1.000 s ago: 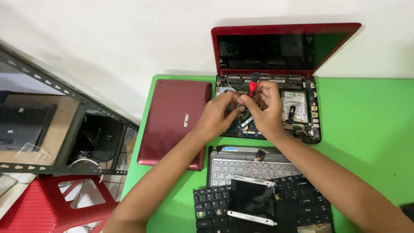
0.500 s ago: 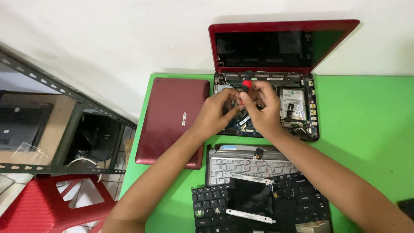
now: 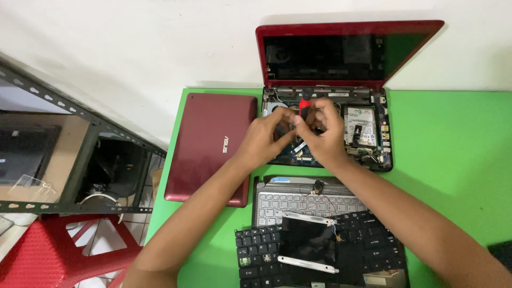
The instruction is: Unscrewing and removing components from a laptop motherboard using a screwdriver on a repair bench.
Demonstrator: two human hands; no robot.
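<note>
From overhead, both forearms reach up across the green table (image 3: 458, 149) and meet over the opened red laptop (image 3: 368, 133), lid propped against the wall. The right hand (image 3: 322, 133) curls around a red-handled screwdriver (image 3: 305, 102), held upright over the exposed board. The left hand (image 3: 266, 136), fingers bent, touches its tip area.

Glossy red plastic frames the laptop (image 3: 341, 58); the dark-red lid (image 3: 213, 146) looks smooth and matt, the green counter (image 3: 453, 160) a flat matt sheet, the shelf (image 3: 64, 106) bare perforated metal.
</note>
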